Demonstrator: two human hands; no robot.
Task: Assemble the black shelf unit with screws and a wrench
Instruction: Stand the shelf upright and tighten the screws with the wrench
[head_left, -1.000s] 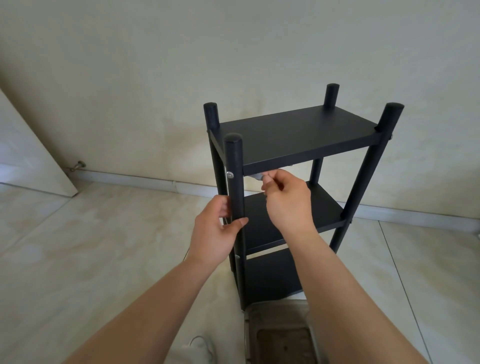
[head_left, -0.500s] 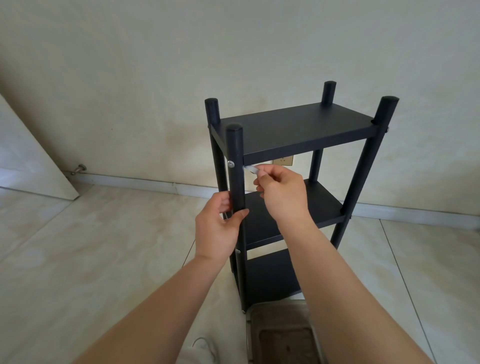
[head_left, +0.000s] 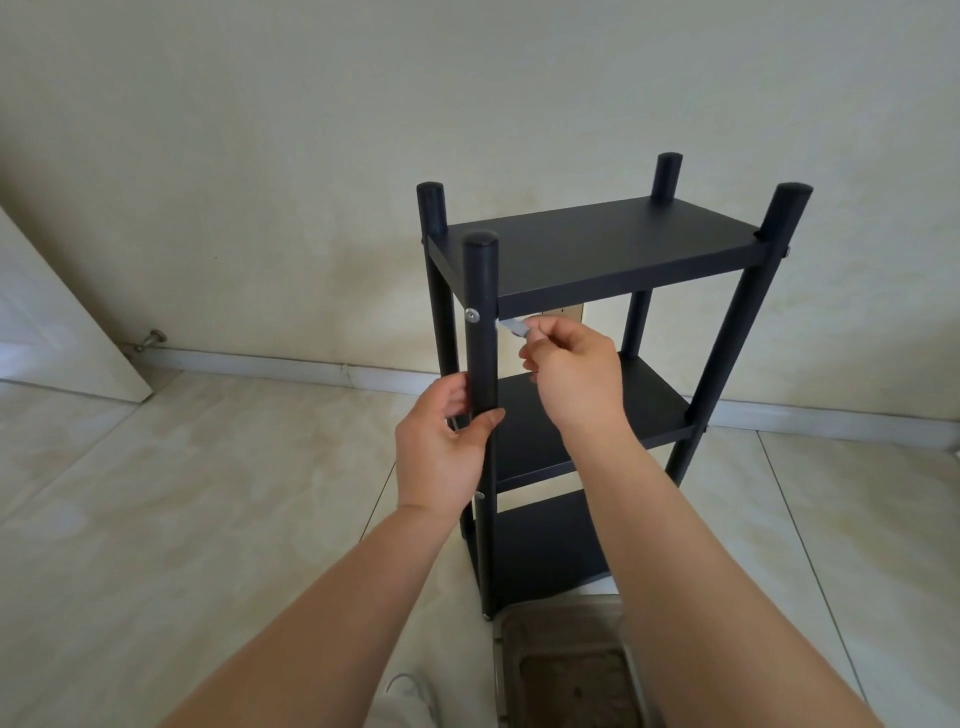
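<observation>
head view: right hand (head_left: 574, 371) pinches small silver metal wrench (head_left: 513, 327), axis level, tip just right of round black front-left post (head_left: 481, 364); silver screw head (head_left: 471, 314) just up-left. left hand (head_left: 441, 452) wrapped round post below.

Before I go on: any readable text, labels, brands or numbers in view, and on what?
None readable.
black shelf unit: no label or marking shows.
wrench in the right hand: bare metal, any stamp too small to tell.
screw head: no marking legible.
Wall, floor, container: no print.
</observation>
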